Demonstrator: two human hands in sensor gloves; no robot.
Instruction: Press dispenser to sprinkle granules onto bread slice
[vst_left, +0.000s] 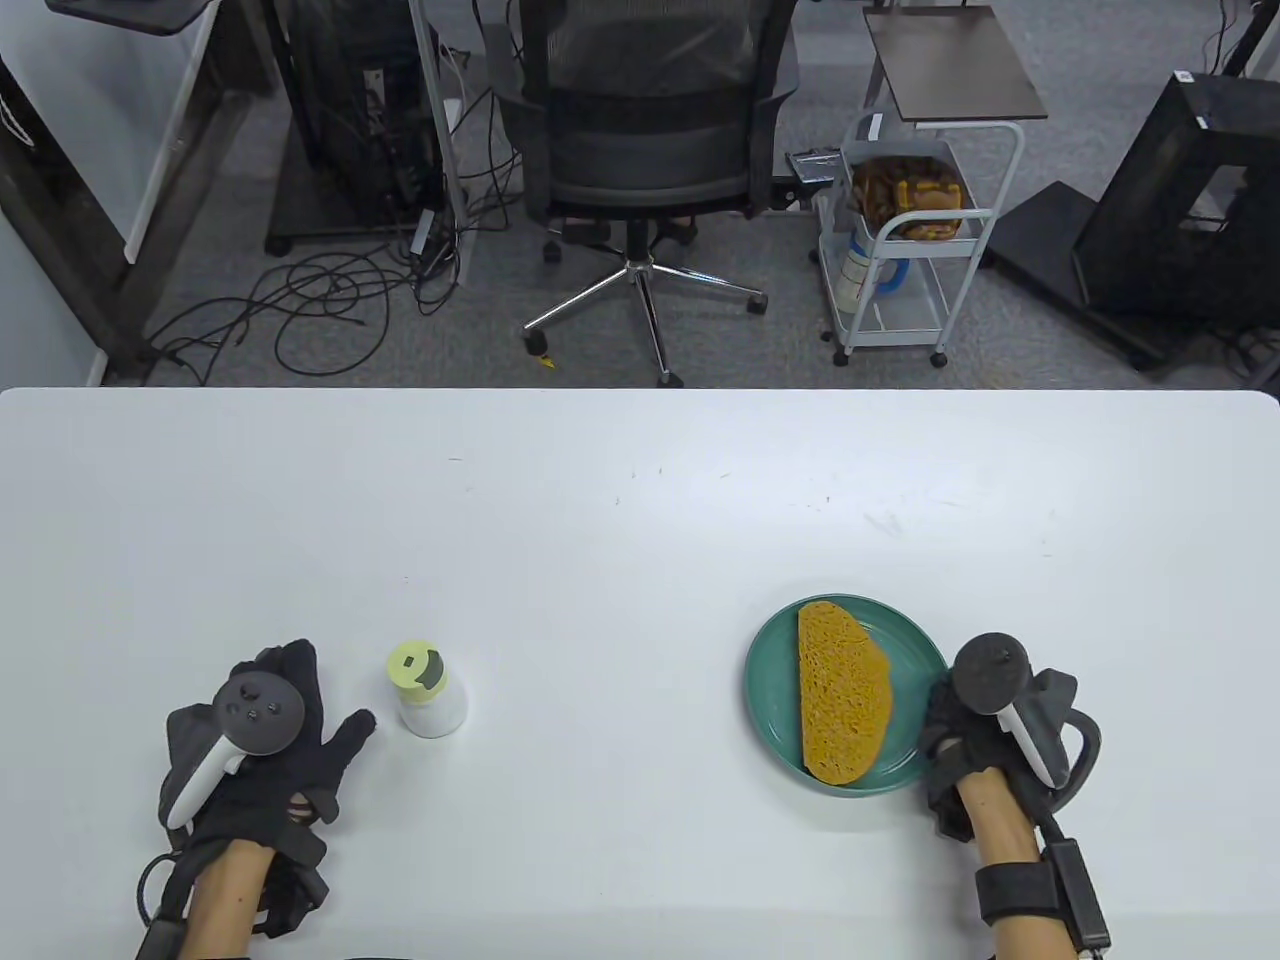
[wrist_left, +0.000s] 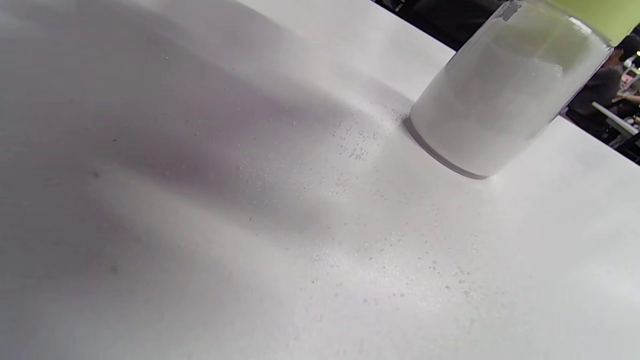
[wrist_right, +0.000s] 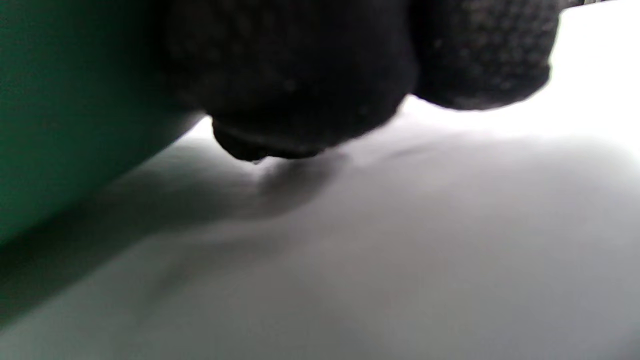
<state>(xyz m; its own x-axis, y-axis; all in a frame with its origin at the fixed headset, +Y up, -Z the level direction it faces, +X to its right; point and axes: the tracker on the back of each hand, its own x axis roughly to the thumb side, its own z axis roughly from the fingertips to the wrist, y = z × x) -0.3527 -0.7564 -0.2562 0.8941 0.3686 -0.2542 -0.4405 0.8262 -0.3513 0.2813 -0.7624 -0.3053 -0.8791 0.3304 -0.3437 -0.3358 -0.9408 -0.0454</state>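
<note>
A clear dispenser (vst_left: 428, 692) with a pale green cap stands upright on the white table (vst_left: 640, 500); it holds white granules and also shows in the left wrist view (wrist_left: 500, 95). My left hand (vst_left: 300, 720) lies open on the table just left of it, thumb pointing toward it, not touching. A bread slice (vst_left: 842, 705) lies on a green plate (vst_left: 775, 660). My right hand (vst_left: 945, 735) is at the plate's right rim; in the right wrist view its gloved fingers (wrist_right: 310, 75) sit against the plate's edge (wrist_right: 65, 100), but I cannot tell if they grip it.
Loose granules (wrist_left: 355, 150) are scattered on the table near the dispenser's base. An office chair (vst_left: 645, 150) and a small white cart (vst_left: 905, 240) stand on the floor beyond the table's far edge.
</note>
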